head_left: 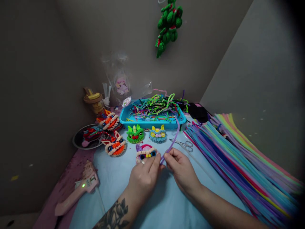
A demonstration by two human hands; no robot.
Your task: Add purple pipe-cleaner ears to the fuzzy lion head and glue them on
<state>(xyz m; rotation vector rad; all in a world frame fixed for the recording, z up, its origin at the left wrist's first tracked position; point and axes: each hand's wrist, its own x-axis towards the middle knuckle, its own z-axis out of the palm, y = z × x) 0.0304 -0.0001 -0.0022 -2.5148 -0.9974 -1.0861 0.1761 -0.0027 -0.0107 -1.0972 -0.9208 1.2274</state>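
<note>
A small pipe-cleaner animal head [146,151], cream, pink and purple with dark blue eyes and a yellow nose, is in my left hand [145,175], whose fingers cover its lower part. My right hand [179,168] pinches a purple pipe cleaner [175,136] just right of the head. The strip's free end curves up toward the blue tray, and its lower end runs to my left fingertips. Where the strip meets the head is hidden by my fingers.
Behind the hands are a green head [135,135], a blue head [158,135] and a blue tray [152,123] of scraps. Scissors [187,145] and bundled pipe cleaners [238,162] lie right. A pink glue gun [77,194], an orange head [116,147] and a round dish [77,141] sit left.
</note>
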